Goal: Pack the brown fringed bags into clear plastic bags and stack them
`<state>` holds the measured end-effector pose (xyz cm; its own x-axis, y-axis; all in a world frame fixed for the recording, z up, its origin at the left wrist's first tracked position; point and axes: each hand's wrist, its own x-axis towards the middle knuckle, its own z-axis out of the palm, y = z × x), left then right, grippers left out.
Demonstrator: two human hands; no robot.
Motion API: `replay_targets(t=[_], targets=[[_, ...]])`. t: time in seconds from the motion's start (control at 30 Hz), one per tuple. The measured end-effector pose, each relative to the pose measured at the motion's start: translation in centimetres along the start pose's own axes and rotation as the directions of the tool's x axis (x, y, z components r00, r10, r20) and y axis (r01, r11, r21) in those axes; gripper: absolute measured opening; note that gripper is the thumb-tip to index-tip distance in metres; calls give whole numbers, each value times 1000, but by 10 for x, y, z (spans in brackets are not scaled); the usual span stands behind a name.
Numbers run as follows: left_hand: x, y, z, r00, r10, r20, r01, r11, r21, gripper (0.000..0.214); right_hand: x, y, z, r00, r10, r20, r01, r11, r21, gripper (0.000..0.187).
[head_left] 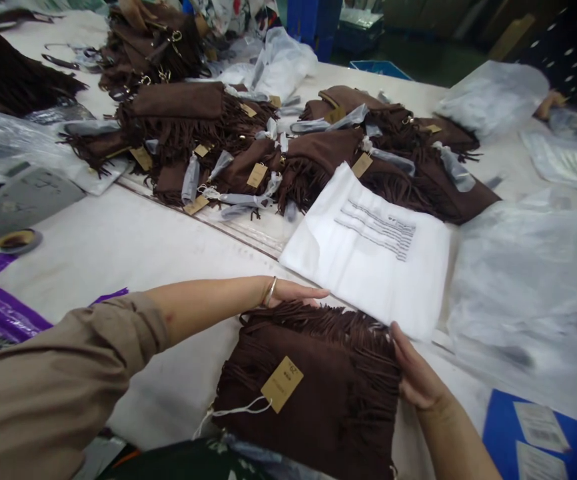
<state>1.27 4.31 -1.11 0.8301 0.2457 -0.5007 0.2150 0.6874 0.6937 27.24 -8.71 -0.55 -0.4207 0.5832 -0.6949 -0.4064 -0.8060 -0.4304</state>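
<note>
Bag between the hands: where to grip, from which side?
Likely both side edges of the bag, pinched from left and right: its broad face is turned up, loose fringe lines the far edge, and the tag has a string to avoid at left.

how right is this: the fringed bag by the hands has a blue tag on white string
Wrong colour: the head view shows a tan tag on white string, on the fringed bag by the left hand and right hand.
</note>
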Motion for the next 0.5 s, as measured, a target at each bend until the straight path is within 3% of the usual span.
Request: replay_targets(t=[0.07, 0.1, 0.2, 0.27, 0.33, 0.4, 0.43, 0.5], targets=[[-4, 0, 3, 992, 66, -105, -60, 996, 61, 37, 8, -8, 3, 1000, -20, 8, 20, 998, -52, 59], [-8, 0, 5, 991, 79, -106, -70, 994, 83, 40, 10, -12, 4, 999, -49, 4, 49, 993, -105, 59], [-30, 6, 21, 993, 102, 60, -111, 975, 191, 48, 6, -21, 14, 982, -188, 19, 178, 892, -416, 57], [-47, 6, 36, 961, 167, 219, -242, 893, 380, 45, -6, -21, 24, 958, -269, 105, 262, 658, -706, 50], [-63, -4, 54, 914, 254, 315, -400, 683, 610, 53, -19, -12, 34, 922, -302, 243, 330, 281, -901, 47], [-76, -25, 70, 882, 338, 330, -454, 416, 788, 63, -29, 9, 42, 867, -304, 394, 388, -83, -918, 54], [-81, -39, 78, 870, 378, 317, -441, 307, 843, 65, -31, 23, 44, 834, -305, 459, 407, -221, -886, 59], [-89, -68, 92, 850, 435, 296, -397, 161, 904, 63, -33, 56, 45, 770, -340, 539, 404, -394, -825, 65]])
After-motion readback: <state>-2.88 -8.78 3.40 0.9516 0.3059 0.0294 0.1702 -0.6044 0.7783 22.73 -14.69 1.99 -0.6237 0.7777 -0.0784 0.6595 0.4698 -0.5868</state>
